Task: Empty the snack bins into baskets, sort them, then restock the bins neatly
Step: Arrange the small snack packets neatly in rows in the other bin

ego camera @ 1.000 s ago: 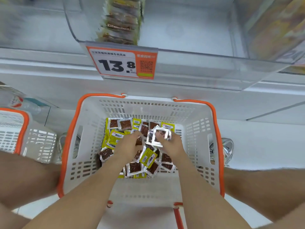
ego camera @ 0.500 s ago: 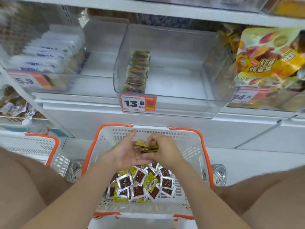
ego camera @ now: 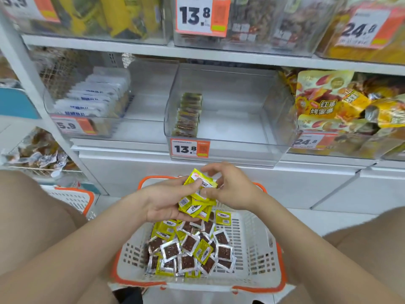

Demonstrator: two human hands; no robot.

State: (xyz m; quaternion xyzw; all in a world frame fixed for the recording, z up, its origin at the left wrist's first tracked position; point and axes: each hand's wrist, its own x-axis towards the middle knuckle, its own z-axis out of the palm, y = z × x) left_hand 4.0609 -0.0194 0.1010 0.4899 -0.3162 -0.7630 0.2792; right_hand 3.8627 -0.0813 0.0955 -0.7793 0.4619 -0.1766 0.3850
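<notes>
A white basket with an orange rim (ego camera: 258,246) stands on the floor between my knees, holding several small yellow and silver snack packets (ego camera: 188,249). Above it my left hand (ego camera: 162,202) cups a stack of yellow packets (ego camera: 198,200). My right hand (ego camera: 230,187) pinches the top of that stack from the right. Straight ahead on the shelf is a clear bin (ego camera: 223,119) with a 13.8 price tag (ego camera: 190,148); one short row of packets (ego camera: 189,115) stands at its left side.
A second orange-rimmed white basket (ego camera: 74,198) sits on the floor at the left. Left of the clear bin is a bin of white and blue packets (ego camera: 92,99); right of it, yellow pouches (ego camera: 341,106). More filled bins line the shelf above.
Both hands have risen out of the basket with a stack of yellow packets gathered between them. My head has tilted up, bringing the shelf bins into view.
</notes>
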